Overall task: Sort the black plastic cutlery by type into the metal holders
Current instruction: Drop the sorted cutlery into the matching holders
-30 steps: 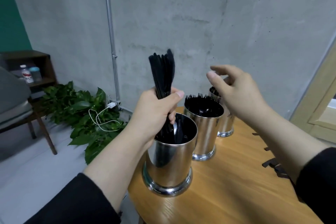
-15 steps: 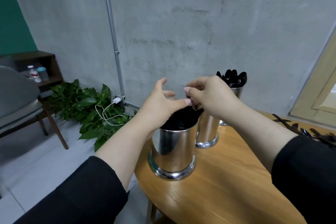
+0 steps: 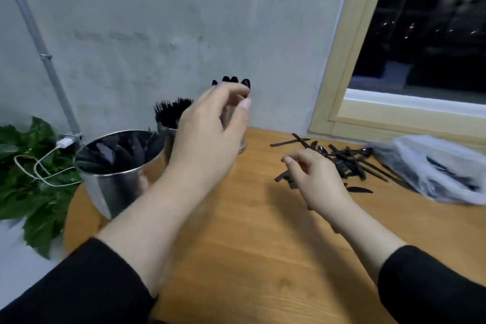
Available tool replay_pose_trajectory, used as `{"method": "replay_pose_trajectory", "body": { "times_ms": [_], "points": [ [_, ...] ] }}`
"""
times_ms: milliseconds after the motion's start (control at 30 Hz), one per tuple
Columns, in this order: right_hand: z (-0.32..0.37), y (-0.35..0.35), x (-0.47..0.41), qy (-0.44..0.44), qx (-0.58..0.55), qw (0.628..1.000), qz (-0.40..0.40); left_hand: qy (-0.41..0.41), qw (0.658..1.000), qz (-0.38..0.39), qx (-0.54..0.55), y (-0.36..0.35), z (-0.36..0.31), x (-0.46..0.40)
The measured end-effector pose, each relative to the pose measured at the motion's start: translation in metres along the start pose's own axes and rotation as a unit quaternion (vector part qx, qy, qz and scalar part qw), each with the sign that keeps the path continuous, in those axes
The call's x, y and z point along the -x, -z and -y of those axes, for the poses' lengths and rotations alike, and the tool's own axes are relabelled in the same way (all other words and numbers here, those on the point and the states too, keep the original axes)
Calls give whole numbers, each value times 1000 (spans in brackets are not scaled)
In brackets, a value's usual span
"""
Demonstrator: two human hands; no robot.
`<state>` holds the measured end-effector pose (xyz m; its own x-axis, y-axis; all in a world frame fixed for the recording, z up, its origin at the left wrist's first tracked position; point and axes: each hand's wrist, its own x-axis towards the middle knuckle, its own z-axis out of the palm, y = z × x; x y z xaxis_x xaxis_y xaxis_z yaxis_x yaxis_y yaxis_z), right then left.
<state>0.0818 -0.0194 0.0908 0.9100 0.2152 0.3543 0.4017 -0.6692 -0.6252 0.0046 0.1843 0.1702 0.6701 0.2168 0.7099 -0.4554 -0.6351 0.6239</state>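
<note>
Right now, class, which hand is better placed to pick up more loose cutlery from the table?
Right. The right hand hovers at the cutlery pile; the left hand is raised by the holders.

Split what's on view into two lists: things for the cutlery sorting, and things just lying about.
For the job: nearest metal holder, fork holder, spoon holder, loose cutlery pile.
Lying about: plastic bag, plant, charger cable.

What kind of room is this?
Probably a cafe or office corner, at night: a bare grey concrete wall, a round wooden table with shiny metal cutlery holders, and a dark wood-framed window.
</note>
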Motion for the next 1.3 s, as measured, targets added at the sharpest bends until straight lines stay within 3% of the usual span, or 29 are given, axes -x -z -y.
{"method": "replay_pose_trajectory", "body": {
  "times_ms": [100,200,300,367,500,667,833,1100,1200,1300],
  "points": [
    [-80,26,30,-44,84,995,-9,40,992,121,-12,-77,11,28],
    [-136,44,49,-80,120,990,3,132,952,263,-88,-140,39,63],
    [-172,52,47,-87,110,990,-5,169,910,340,-169,-187,59,79],
    [-189,52,33,-77,97,992,-31,163,903,338,-211,-210,68,73],
    [-217,51,-6,-82,83,990,-85,170,920,294,-194,-248,85,44],
    [-250,58,-56,-106,85,985,-110,178,917,300,-192,-277,106,14],
    [-267,57,-105,-97,141,983,-59,146,914,317,-208,-293,109,-10],
    [-283,45,-144,-88,222,969,61,32,859,436,-268,-343,103,-27],
    [-281,46,-144,-71,217,972,58,5,840,478,-258,-351,101,-22],
    [-274,46,-136,-51,202,977,36,-2,854,465,-234,-343,97,-21]
  ]
}}
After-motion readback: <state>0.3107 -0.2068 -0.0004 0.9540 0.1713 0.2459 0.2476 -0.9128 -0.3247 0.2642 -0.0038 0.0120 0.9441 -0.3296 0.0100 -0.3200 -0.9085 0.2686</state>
